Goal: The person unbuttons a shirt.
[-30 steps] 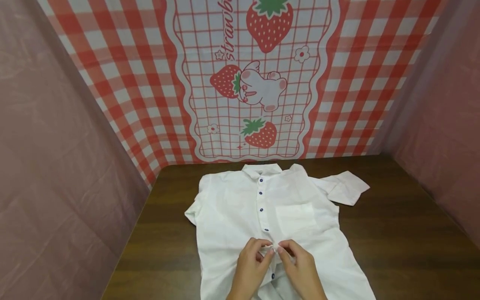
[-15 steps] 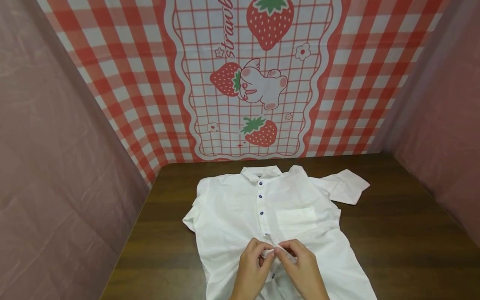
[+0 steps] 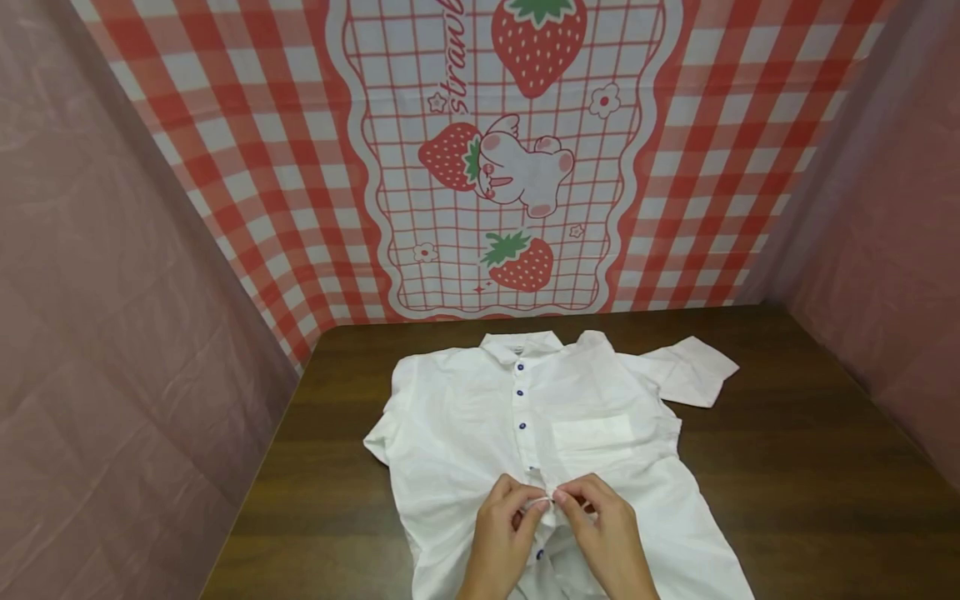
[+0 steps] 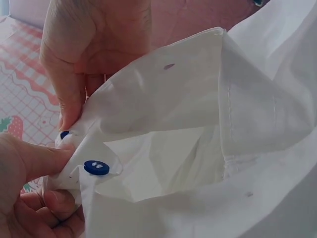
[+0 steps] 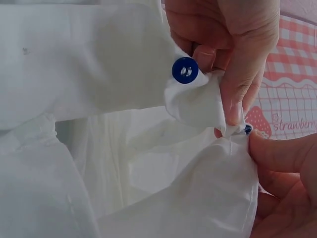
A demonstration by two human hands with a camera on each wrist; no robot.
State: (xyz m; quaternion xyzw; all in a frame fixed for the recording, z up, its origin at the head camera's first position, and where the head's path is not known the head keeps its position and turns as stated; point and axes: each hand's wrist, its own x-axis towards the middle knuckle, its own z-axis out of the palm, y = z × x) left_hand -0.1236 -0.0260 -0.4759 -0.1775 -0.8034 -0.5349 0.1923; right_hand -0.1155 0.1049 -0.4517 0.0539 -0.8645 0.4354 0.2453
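A white short-sleeved button-up shirt (image 3: 465, 425) with blue buttons lies spread out, collar away from me. My left hand (image 3: 498, 533) pinches the button-side placket between thumb and fingers. Opposite it, my right hand (image 3: 611, 533) pinches the edge with the buttonholes; one buttonhole (image 4: 169, 66) shows in the left wrist view. Between the two hands' fingertips a blue button (image 5: 248, 129) peeks out at the joined cloth, mostly covered. Another blue button (image 4: 96, 167) sits uncovered on the strip by my left thumb. Below the hands the front gapes apart.
The shirt rests on a dark wooden table (image 3: 810, 467). A red-and-white checked strawberry cloth (image 3: 675, 208) hangs behind it, with pinkish curtains (image 3: 112, 333) at both sides. One sleeve (image 3: 693, 372) stretches out to the right; a chest pocket (image 3: 592, 433) is beneath the right shoulder.
The shirt's upper front has slid slightly toward me and bunched, and the button just above my hands has become mostly hidden. Both hands stay together, with small shifts of the fingertips.
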